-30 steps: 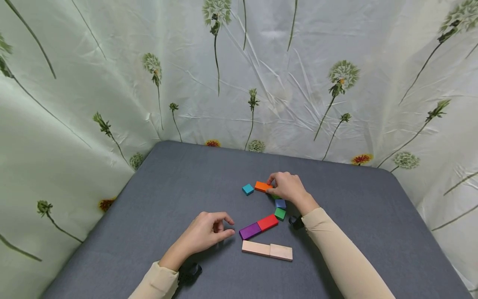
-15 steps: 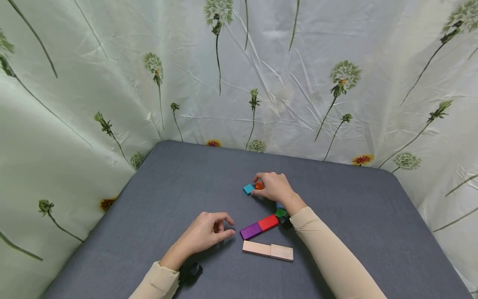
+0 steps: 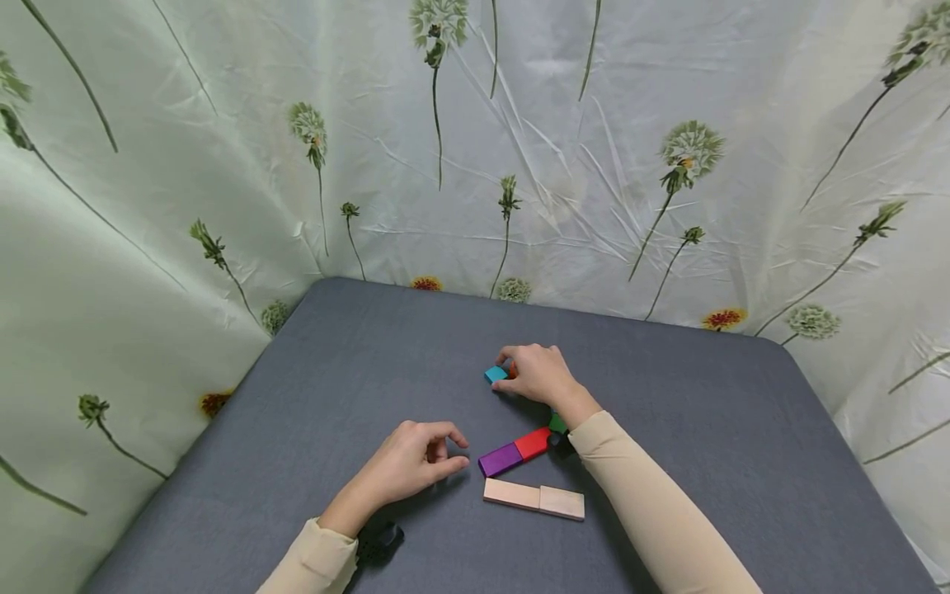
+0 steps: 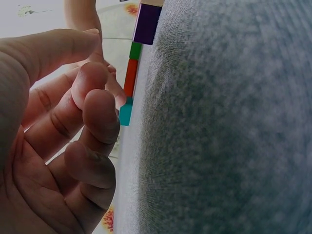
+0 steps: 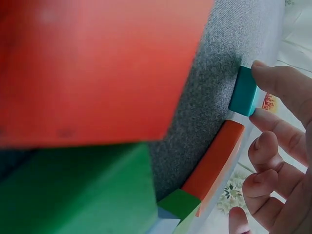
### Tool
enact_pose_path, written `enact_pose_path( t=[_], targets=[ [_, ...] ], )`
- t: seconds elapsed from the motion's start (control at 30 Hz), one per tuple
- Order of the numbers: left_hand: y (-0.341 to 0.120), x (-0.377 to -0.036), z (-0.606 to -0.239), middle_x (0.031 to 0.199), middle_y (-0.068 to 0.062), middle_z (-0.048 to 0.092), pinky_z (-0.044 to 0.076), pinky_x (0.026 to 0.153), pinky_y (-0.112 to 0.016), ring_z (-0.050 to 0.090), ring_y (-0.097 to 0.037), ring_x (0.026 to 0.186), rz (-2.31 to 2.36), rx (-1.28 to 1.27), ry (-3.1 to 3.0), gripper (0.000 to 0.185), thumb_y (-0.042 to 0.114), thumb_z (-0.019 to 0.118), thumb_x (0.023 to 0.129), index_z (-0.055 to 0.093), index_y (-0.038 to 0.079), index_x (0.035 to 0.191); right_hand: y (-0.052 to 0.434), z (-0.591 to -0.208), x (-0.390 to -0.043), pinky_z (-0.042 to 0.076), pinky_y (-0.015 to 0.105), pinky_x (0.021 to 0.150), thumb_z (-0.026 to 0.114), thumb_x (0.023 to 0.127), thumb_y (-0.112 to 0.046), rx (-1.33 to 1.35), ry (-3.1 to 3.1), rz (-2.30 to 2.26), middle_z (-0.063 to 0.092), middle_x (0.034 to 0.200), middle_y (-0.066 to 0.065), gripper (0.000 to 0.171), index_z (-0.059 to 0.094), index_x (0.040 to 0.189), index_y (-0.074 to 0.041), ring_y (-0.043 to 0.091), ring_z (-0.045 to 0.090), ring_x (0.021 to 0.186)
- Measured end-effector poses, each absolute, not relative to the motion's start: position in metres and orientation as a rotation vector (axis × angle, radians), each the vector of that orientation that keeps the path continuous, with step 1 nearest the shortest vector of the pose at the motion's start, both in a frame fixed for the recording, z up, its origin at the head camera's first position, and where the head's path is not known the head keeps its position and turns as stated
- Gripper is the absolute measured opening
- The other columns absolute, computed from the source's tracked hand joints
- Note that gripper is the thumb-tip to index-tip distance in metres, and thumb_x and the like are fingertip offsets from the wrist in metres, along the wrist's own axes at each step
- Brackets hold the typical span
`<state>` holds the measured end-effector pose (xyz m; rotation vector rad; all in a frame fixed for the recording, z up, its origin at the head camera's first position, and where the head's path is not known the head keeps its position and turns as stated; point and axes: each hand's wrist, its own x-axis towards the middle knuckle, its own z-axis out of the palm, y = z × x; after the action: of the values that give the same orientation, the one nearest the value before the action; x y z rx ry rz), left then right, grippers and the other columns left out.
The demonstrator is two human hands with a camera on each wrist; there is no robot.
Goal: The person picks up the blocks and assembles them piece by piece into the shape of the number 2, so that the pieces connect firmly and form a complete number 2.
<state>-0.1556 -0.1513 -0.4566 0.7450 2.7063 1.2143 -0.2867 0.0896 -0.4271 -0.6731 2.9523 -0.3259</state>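
My right hand (image 3: 538, 371) reaches over the far end of a curved row of blocks. Its thumb and index finger pinch a small teal block (image 5: 243, 91), also seen in the head view as a light blue block (image 3: 495, 374). An orange block (image 5: 214, 156) lies beside it, mostly covered by the hand in the head view. Near the row's other end, my left hand (image 3: 411, 462) hovers over the table with loosely curled fingers and holds nothing. A purple block (image 3: 500, 459) is closest to it, joined end to end with a red block (image 3: 533, 443).
Two pale wooden blocks (image 3: 512, 492) lie end to end in front of the purple one. A green block (image 3: 557, 423) shows by the right wrist. The grey table (image 3: 386, 355) is backed by a flower-patterned curtain (image 3: 564, 165).
My right hand has moved left, from the right end of the orange block to the teal block, and its fingers have closed on it. The left hand has stayed in place.
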Motion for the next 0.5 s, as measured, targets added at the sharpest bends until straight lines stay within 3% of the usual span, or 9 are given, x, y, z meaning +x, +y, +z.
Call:
enact_pose_path(
  t=[0.5],
  targets=[
    [-0.1495, -0.1534, -0.4585, 0.067, 0.016, 0.058, 0.042, 0.053, -0.020, 0.046, 0.004, 0.054, 1.213, 0.751, 2.702, 0.009, 0.022, 0.084, 0.095, 0.078, 0.019, 0.103, 0.0939, -0.4254, -0.2834, 0.047, 0.044, 0.080, 0.083, 0.094, -0.044, -0.636, 2.937, -0.309, 0.077, 0.099, 0.002, 0.041, 0.075, 0.127, -0.021, 0.020, 0.067, 0.088]
  ],
)
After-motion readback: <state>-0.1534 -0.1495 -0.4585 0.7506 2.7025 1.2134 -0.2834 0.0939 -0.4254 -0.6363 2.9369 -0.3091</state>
